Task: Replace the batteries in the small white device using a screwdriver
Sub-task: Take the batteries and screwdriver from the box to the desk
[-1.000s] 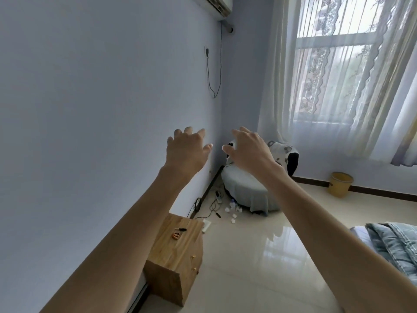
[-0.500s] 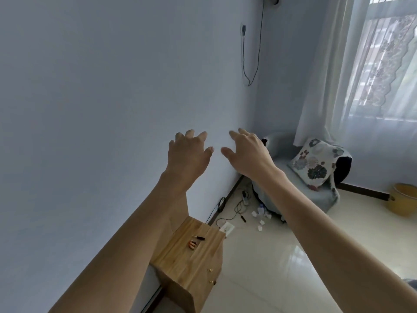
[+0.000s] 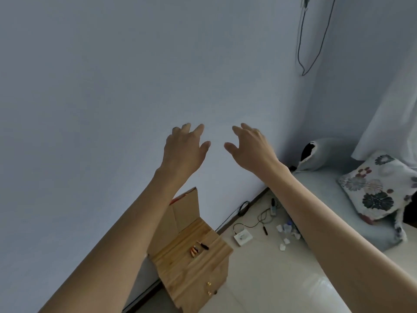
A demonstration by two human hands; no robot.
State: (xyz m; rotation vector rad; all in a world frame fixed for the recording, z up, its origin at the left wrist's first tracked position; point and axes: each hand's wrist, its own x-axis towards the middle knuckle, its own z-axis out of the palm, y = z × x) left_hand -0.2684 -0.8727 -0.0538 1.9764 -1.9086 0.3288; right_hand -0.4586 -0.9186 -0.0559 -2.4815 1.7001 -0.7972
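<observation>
Both arms are stretched out in front of me toward a bare wall. My left hand [image 3: 184,150] and my right hand [image 3: 250,147] are held up side by side, fingers spread, holding nothing. Far below them stands a small wooden cabinet [image 3: 191,269]. On its top lie several small orange batteries [image 3: 194,251] and a short dark screwdriver [image 3: 204,246]. A small white device [image 3: 243,237] with wires lies on the floor to the cabinet's right.
A cardboard sheet [image 3: 180,213] leans on the wall behind the cabinet. Cables, a power strip [image 3: 273,207] and white scraps litter the tiled floor. A grey cushioned seat [image 3: 320,190] with a floral pillow [image 3: 376,188] fills the corner at right. A cord [image 3: 302,41] hangs down the wall.
The view has swung left and down: the window has left the frame and the cabinet has come closer. Both hands stay raised and spread, now a little further apart.
</observation>
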